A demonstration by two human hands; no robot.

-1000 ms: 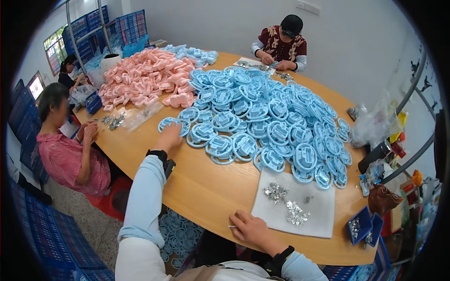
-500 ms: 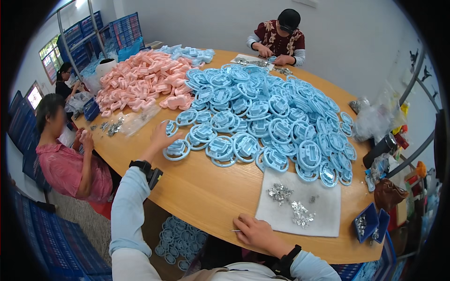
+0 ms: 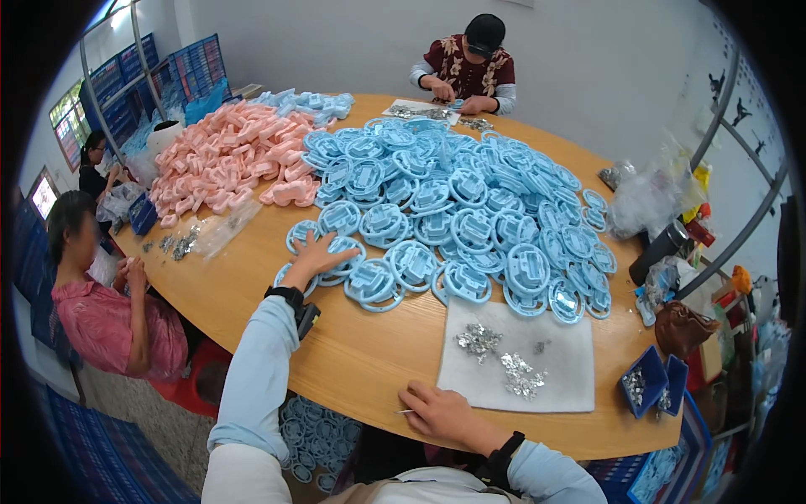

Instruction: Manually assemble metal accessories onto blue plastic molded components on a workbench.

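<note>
My left hand (image 3: 314, 258) reaches out over the left front edge of a heap of light blue oval plastic parts (image 3: 437, 202), each a ring around a ribbed middle. Its fingers are spread and rest on or just over the parts nearest it; whether they touch is unclear. My right hand (image 3: 443, 415) lies at the table's near edge, closed around a thin metal tool (image 3: 405, 412), of which only a short tip shows. Beside it lies a white pad (image 3: 558, 370) bearing two heaps of small silvery metal pieces (image 3: 522, 376) and a few loose ones.
A pink heap of plastic parts (image 3: 235, 155) covers the far left of the wooden table (image 3: 361, 353). Blue bins (image 3: 642, 382) with metal pieces stand at the right edge, near a dark bottle (image 3: 659, 252) and plastic bags. Co-workers sit at the far side and left.
My left hand has moved right, from beside the outermost blue part to over the parts, with its fingers spread. The view has shifted slightly; my right hand stays at the table edge.
</note>
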